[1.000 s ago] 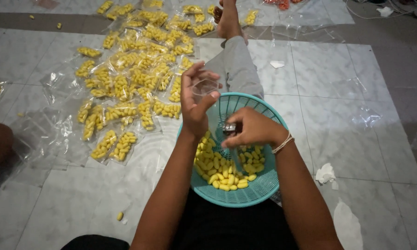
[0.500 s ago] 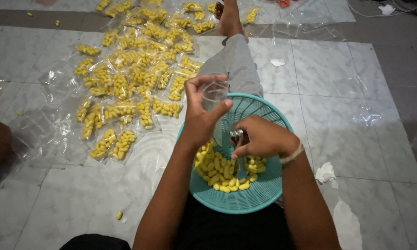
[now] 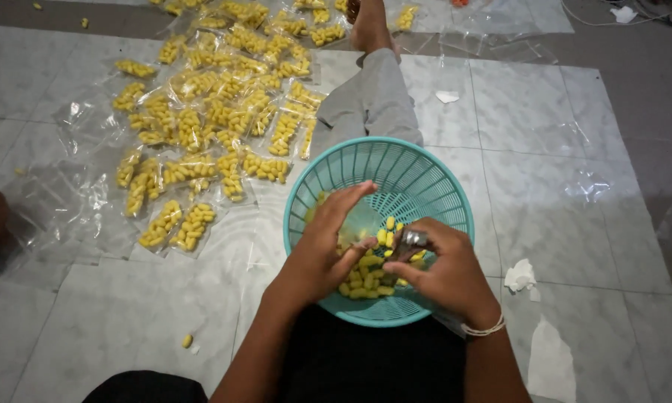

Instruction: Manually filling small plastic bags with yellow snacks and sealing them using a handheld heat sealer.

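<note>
Many yellow snack pieces (image 3: 366,280): heaped at the bottom of the teal basket (image 3: 425,179), at 6 o'clock of its bowl, under both hands.
Teal basket: round and slotted, resting on the person's lap, with the grey trouser leg (image 3: 369,104) running off to 12 o'clock.
Left hand (image 3: 325,250): over the heap, fingers spread and half curled; its grip seems to hold a thin clear bag, hard to make out.
Right hand (image 3: 444,272): grip pressed around a small shiny metal piece (image 3: 414,239), a few yellow pieces at the fingertips.
Filled clear bags (image 3: 202,142): spread over the tiled floor (image 3: 545,179) at 10 to 11 o'clock of the basket.
Loose piece (image 3: 187,341): alone on the floor at 8 o'clock.
Risk: pieces could slip past the bag's mouth and roll onto the floor, because the film is limp; the basket, balanced on the lap, could tip if a hand presses its rim.
</note>
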